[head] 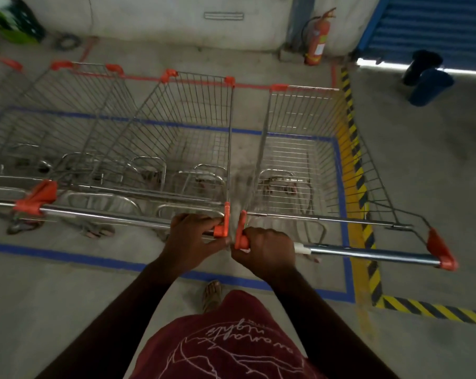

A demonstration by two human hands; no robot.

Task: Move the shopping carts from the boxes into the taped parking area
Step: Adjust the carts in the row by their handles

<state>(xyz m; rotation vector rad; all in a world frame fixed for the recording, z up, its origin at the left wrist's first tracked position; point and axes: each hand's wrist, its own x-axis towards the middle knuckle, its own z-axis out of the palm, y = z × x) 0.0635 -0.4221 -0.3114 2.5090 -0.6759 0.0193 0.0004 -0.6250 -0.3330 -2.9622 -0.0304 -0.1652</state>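
Observation:
Several wire shopping carts with orange corner pieces stand side by side inside a blue taped rectangle [160,122] on the concrete floor. My left hand [193,236] grips the right end of the middle cart's handle bar [108,213]. My right hand [266,253] is closed on the left end of the rightmost cart's handle bar [368,253]. The rightmost cart [307,149] stands by the blue tape's right side, and its right edge reaches over the yellow-black stripe. The middle cart [187,127] sits just left of it, with a narrow gap between them.
A yellow-black hazard stripe [359,187] runs along the right of the taped area and turns right near my feet. Red tape [247,85] lines the floor behind the carts. A red fire extinguisher [317,42] stands at the wall, and dark blue bins [428,83] stand at the right.

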